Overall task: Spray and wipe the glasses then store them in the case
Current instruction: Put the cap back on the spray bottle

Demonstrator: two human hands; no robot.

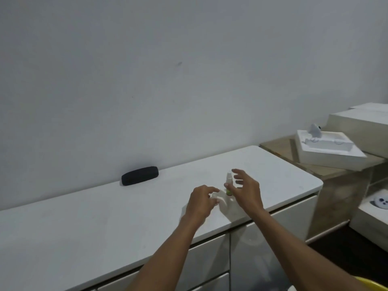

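Observation:
A small white spray bottle [228, 181] with a green base stands upright on the white cabinet top [105, 217]. My right hand [245, 190] is spread open just right of it, fingers curved around it without a clear grip. My left hand [201, 201] hovers left of the bottle, fingers loosely bent over a pale cloth [218, 199] lying flat on the top. A black glasses case [140, 175] lies shut against the wall at the back left. The glasses themselves are not visible.
The cabinet's right edge ends near a lower wooden stand holding a white foam tray [327, 148] and white boxes [361, 124]. Drawers [210, 255] run below the front edge. A yellow object [373, 284] shows at the bottom right corner.

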